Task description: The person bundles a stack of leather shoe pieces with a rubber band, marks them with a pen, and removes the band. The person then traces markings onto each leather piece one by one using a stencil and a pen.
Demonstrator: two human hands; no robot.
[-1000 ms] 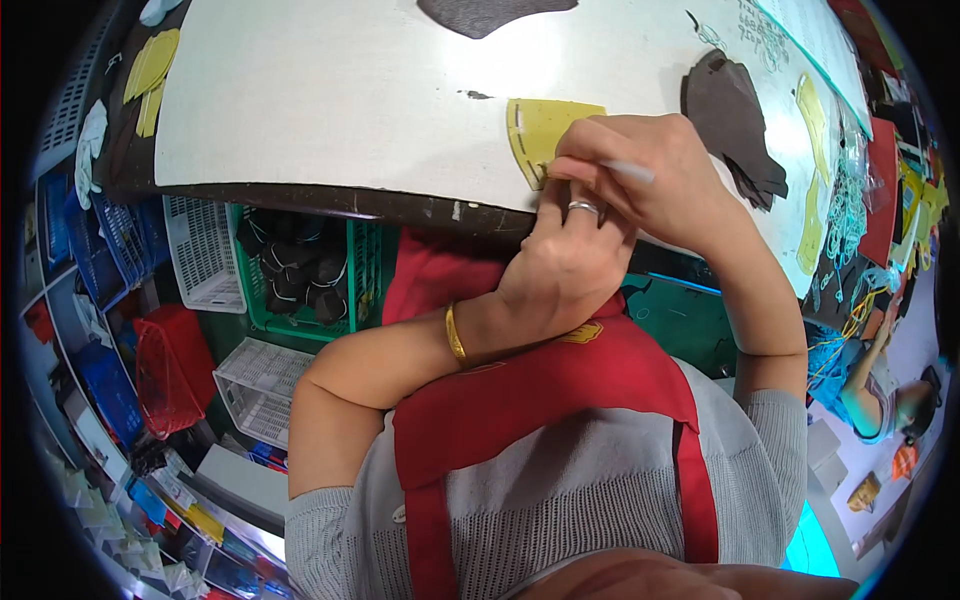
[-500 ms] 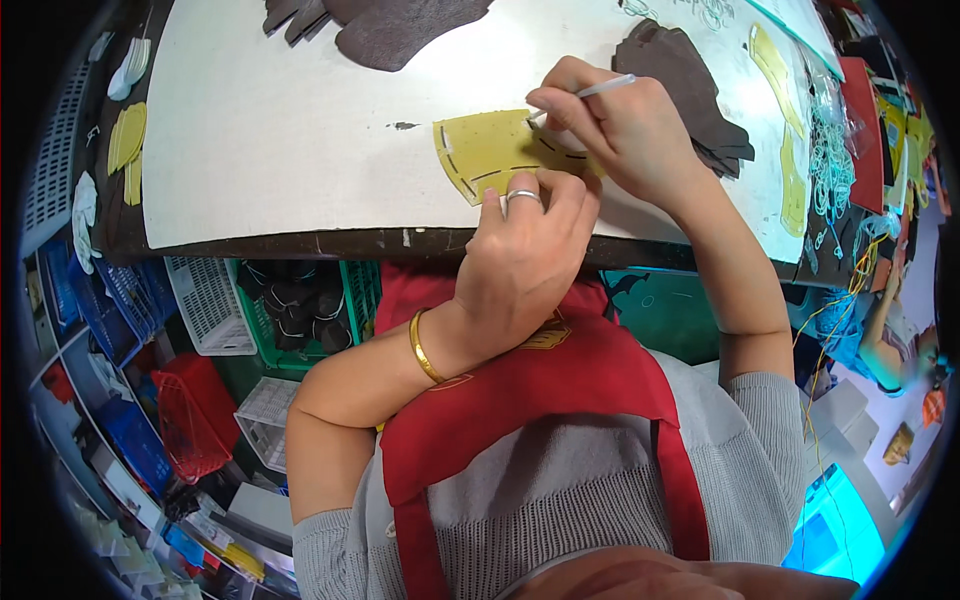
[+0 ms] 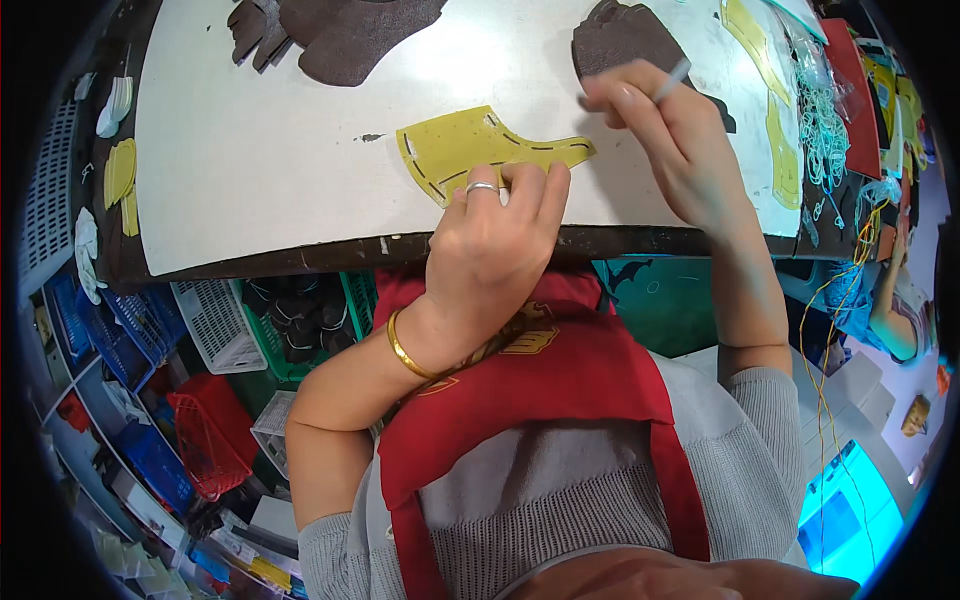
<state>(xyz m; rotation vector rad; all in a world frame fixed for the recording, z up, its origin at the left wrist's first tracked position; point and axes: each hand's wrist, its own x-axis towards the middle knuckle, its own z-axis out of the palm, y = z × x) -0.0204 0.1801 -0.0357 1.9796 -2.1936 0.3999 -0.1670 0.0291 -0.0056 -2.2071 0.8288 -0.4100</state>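
At a white bench (image 3: 260,160), we press our left hand (image 3: 490,250) flat-fingered on the near edge of a yellow template (image 3: 480,150), fingers extended and closed on nothing, simply pinning it down. Our right hand (image 3: 670,140) is pinched shut around a silver pen (image 3: 672,78), its tip hidden behind the fingers, held just right of the template's narrow tail and over a dark brown leather piece (image 3: 625,40).

We judge the step in hand to be marking: the template is held in place while the pen is brought in. The next move, as we read it, calls for steady pressure from the left hand so the template cannot slide, and a clean pass of the pen along its slots or edge.

A 2nd, larger brown leather piece (image 3: 350,35) lies at the bench's far edge, well apart from the template. More yellow patterns (image 3: 775,130) sit to the right beside a tangle of pale cord (image 3: 820,110). Below the bench stand a white basket (image 3: 215,325), a green crate (image 3: 300,320) and a red basket (image 3: 205,435), with blue bins (image 3: 120,330) shelved at left. We can make out no labels or signs.
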